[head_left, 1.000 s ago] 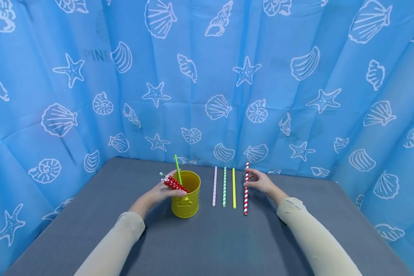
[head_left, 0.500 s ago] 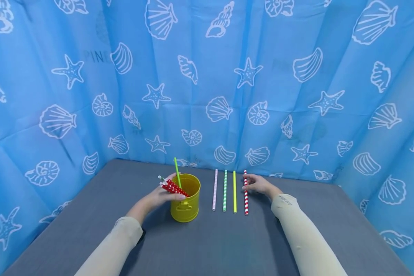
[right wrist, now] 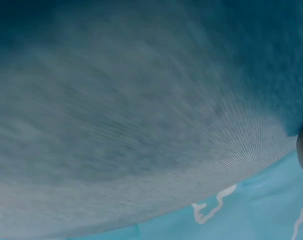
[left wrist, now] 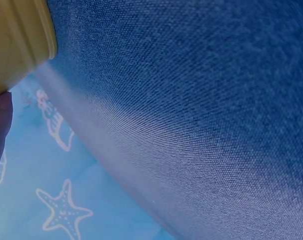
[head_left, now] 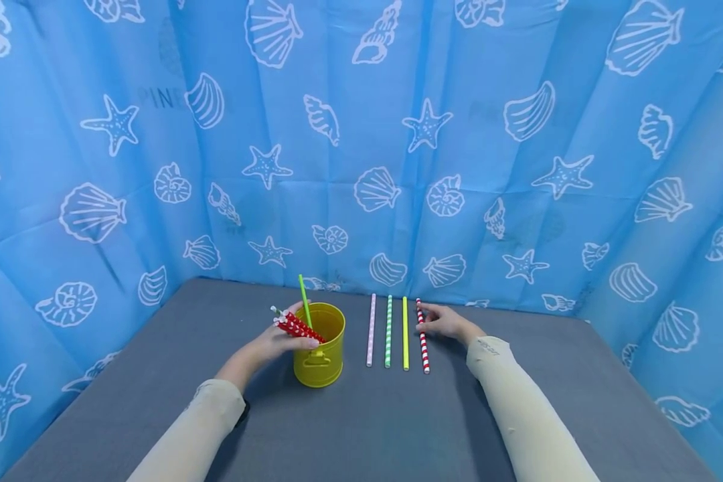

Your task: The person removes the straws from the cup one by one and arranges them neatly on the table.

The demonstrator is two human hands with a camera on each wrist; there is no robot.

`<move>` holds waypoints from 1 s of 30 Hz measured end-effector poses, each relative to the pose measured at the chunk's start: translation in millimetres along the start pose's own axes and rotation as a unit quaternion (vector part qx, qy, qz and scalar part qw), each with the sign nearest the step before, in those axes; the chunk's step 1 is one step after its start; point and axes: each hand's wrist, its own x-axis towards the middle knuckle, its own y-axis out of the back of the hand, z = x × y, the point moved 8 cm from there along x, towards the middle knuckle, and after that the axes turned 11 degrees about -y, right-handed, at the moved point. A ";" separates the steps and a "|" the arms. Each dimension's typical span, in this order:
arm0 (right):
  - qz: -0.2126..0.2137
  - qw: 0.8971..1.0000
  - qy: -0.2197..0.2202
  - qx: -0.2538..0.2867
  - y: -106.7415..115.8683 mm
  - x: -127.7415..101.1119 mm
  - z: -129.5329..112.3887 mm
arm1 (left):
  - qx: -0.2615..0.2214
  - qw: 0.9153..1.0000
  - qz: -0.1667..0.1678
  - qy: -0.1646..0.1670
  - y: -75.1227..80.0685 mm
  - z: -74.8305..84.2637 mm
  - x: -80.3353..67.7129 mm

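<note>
My left hand point(head_left: 275, 344) grips a bundle of red white-dotted straws point(head_left: 295, 325), fingers curled round it, with the bundle's lower end tipped over the rim of the yellow metal bucket point(head_left: 319, 351) and its upper end slanting up and to the left. The hand lies against the bucket's left side, and a lone green straw point(head_left: 304, 300) stands tilted inside the bucket, rising above the rim. My right hand point(head_left: 446, 323) rests on the grey table point(head_left: 367, 428) with its fingers stretched out and loose, the fingertips point(head_left: 422, 325) touching the upper part of a red-and-white striped straw point(head_left: 422, 336) that lies flat and leans slightly off line with its neighbours. Just to its left, three more straws lie side by side, close but apart: a yellow straw point(head_left: 405, 333), a green-and-white striped straw point(head_left: 388, 332) and a pale pink straw point(head_left: 370, 331) nearest the bucket. Pale sleeves cover both forearms. A blue curtain printed with white shells and starfish point(head_left: 397, 134) encloses the table on three sides. The left wrist view catches the bucket's yellow wall point(left wrist: 16, 40) above the table cloth; the right wrist view shows only blurred cloth and curtain.
</note>
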 end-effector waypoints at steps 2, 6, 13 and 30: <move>-0.007 1.000 0.006 -0.009 0.7 -5.4 0.6 | 0.000 1.000 0.003 0.008 0.0 -3.0 0.2; -0.034 0.999 -0.003 -0.033 1.8 -18.6 4.8 | -0.002 1.000 0.005 0.015 -1.0 -6.0 1.2; -0.051 0.997 -0.026 -0.052 1.9 -25.0 9.9 | 0.000 1.000 -0.001 0.008 -0.3 -1.8 0.2; -0.043 0.994 -0.029 -0.091 -1.1 -12.3 14.0 | -0.001 1.000 0.000 0.020 0.2 1.0 -2.8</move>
